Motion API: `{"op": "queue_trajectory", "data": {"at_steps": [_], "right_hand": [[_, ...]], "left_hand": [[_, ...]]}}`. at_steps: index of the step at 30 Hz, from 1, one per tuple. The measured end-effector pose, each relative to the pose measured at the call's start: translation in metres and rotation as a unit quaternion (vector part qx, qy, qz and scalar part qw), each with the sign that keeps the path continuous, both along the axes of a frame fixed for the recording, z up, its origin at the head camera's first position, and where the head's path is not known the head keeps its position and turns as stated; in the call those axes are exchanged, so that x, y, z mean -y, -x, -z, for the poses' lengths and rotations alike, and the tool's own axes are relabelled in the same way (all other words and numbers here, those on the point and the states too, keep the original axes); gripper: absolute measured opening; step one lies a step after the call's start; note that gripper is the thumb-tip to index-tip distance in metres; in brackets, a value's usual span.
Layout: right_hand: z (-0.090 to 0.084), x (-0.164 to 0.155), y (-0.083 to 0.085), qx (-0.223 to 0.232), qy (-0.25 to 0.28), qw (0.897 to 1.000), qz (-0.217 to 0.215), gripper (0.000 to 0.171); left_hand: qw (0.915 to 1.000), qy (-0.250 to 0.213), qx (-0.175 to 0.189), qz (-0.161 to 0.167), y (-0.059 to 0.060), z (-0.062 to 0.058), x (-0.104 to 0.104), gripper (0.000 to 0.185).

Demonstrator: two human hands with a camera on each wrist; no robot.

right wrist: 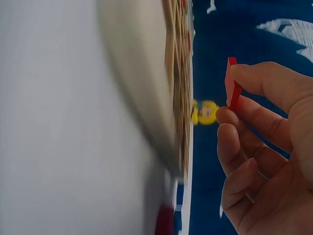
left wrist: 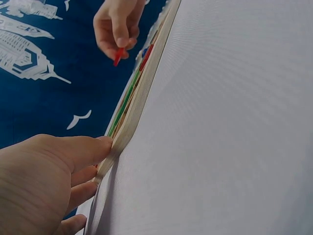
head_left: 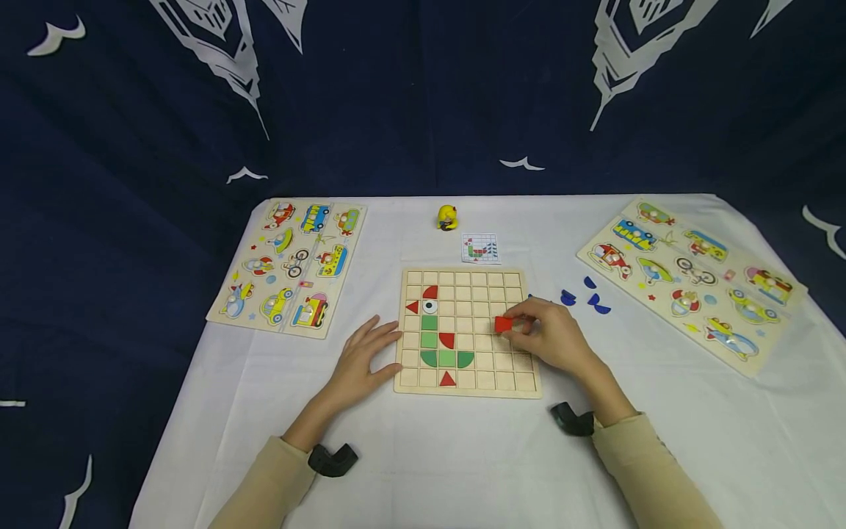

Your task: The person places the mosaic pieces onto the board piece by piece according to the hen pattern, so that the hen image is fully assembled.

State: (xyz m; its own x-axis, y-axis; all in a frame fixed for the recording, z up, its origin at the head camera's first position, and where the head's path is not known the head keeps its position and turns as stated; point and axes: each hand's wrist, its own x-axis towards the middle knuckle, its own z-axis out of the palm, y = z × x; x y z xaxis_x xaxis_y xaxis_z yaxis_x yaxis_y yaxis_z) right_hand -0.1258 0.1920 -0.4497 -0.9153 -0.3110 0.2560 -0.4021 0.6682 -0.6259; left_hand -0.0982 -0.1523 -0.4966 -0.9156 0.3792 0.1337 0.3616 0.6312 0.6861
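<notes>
A wooden grid board point(head_left: 487, 361) lies on the white cloth in front of me. Its left part carries green tiles point(head_left: 429, 322), several red pieces such as a triangle point(head_left: 447, 379), and a round eye piece point(head_left: 430, 306). My left hand point(head_left: 360, 364) rests at the board's left edge, thumb and fingertips touching the rim. Over the right side of the grid, my right hand point(head_left: 551, 334) pinches a small red square tile point(head_left: 504, 324) between thumb and fingers. In the right wrist view that red tile point(right wrist: 232, 84) is held up on edge, above the board.
Blue curved pieces point(head_left: 568, 297) lie right of the board, partly behind my right hand. Beyond it are a printed pattern card point(head_left: 480, 248) and a yellow toy figure point(head_left: 447, 217). Vehicle puzzle boards lie at left point(head_left: 251, 312) and right point(head_left: 710, 300).
</notes>
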Motion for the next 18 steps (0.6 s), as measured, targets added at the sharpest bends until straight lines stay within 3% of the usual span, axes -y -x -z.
{"op": "queue_trajectory", "data": {"at_steps": [7,18], "right_hand": [[0.001,0.025,0.000,0.022,-0.008,0.999,-0.025,0.023],[0.005,0.049,-0.001,0.052,-0.035,0.998,-0.028,0.023]], "left_hand": [[1.0000,0.001,0.001,0.000,0.000,0.000,0.000,0.053],[1.0000,0.002,-0.003,0.002,0.000,0.000,0.000,0.053]]}}
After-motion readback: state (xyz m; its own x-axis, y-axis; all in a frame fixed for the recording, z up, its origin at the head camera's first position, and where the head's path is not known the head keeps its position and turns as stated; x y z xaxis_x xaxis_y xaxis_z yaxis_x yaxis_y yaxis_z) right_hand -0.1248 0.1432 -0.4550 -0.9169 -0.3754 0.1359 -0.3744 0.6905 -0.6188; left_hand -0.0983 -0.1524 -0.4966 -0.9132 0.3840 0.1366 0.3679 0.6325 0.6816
